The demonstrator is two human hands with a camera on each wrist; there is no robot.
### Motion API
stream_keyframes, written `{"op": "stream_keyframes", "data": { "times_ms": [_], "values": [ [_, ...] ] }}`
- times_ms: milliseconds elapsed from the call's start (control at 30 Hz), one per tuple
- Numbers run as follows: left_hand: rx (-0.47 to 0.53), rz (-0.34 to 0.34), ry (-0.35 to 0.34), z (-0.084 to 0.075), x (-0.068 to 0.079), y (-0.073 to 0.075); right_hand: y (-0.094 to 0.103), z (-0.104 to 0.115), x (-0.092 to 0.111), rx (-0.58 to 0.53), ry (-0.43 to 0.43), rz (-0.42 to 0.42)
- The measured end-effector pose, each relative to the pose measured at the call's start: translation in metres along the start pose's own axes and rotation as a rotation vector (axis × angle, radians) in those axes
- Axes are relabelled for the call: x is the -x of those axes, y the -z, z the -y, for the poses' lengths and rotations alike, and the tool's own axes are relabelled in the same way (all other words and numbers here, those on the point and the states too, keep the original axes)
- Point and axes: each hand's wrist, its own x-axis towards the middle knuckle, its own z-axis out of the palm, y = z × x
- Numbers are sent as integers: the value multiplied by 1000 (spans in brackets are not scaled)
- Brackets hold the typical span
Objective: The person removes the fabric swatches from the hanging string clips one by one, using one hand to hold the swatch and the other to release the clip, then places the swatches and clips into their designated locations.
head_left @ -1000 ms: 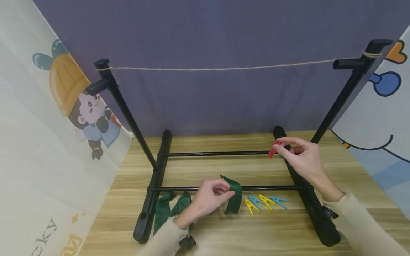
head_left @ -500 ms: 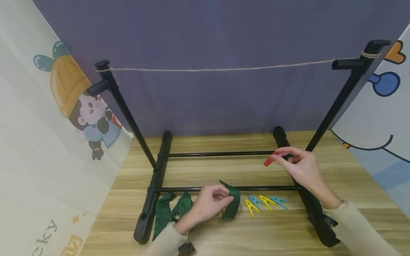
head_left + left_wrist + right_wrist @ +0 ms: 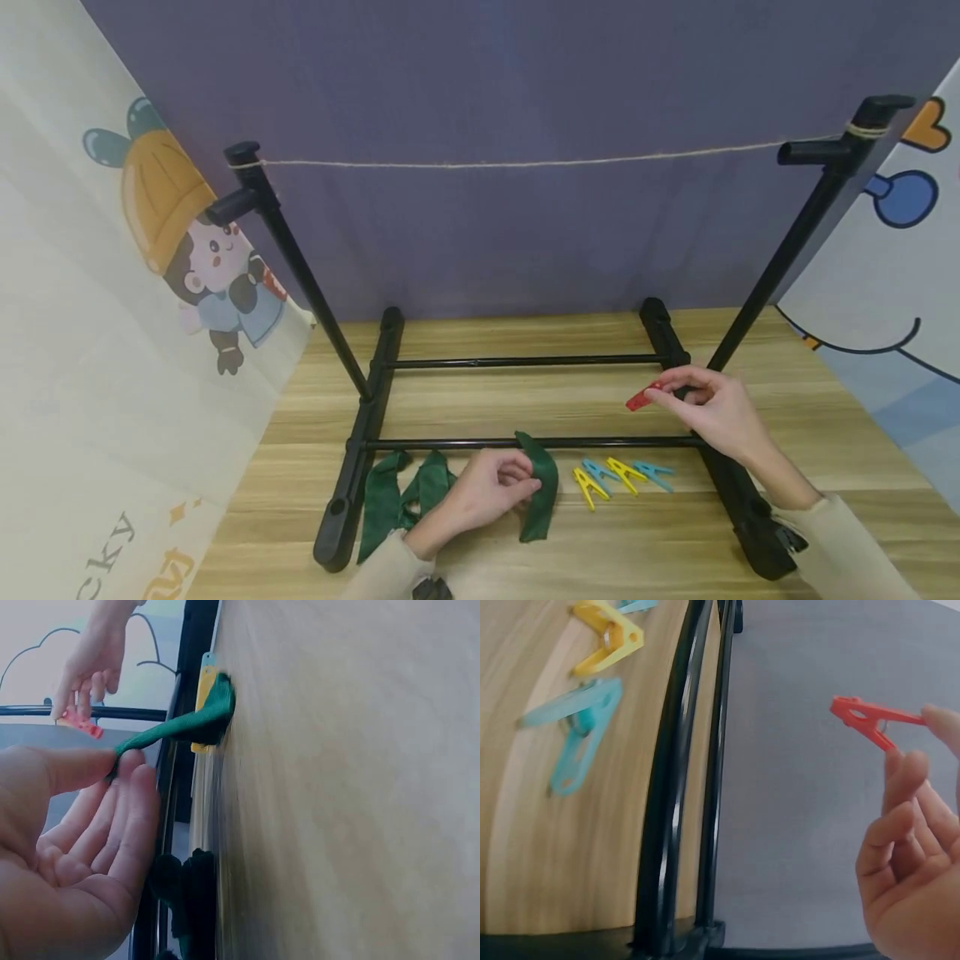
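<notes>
My left hand pinches a green cloth strip between thumb and fingers. In the left wrist view, the far end of the green cloth strip hangs down to the tabletop. Out to the right, my right hand holds a red clothespin by its handles, thumb on one and fingers on the other. The right wrist view shows the red clothespin with its tip pointing away from the hand. More green cloth lies on the table left of my left hand, partly covered by the forearm.
Several yellow and blue clothespins lie in a row between the hands. A black frame stands on the wooden table, with a left post, a right post and low crossbars. A thin string runs between the post tops.
My right hand has come down toward me, and the red clothespin has turned from steep to nearly level. The left hand has lowered slightly with the green cloth strip.
</notes>
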Motion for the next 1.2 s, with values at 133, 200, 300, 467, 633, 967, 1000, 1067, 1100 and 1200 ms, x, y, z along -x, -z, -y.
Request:
{"op": "stream_keyframes", "data": {
  "times_ms": [133, 200, 300, 467, 633, 967, 1000, 1067, 1100, 1200],
  "values": [
    [-15, 30, 16, 1, 2, 1, 2, -8, 6, 46, -3, 69],
    [-25, 45, 2, 1, 3, 1, 2, -12, 9, 70, -5, 95],
    [-50, 70, -26, 3, 4, 2, 3, -17, 12, 88, -19, 122],
    [-77, 86, -41, 4, 5, 2, 9, -25, 15, 112, -50, 177],
    [-105, 81, -9, 2, 7, 3, 15, -28, 19, 130, -89, 271],
    [-204, 135, 119, 1, 14, 4, 23, -38, 23, 213, -149, 478],
    [-225, 138, 121, 1, 14, 4, 23, -38, 23, 219, -159, 491],
    [-272, 146, 130, 1, 15, 4, 23, -39, 23, 240, -177, 510],
    [-295, 149, 135, 1, 15, 4, 23, -39, 24, 247, -187, 519],
    [-352, 159, 135, 1, 17, 5, 24, -40, 28, 270, -210, 544]
  ]
}}
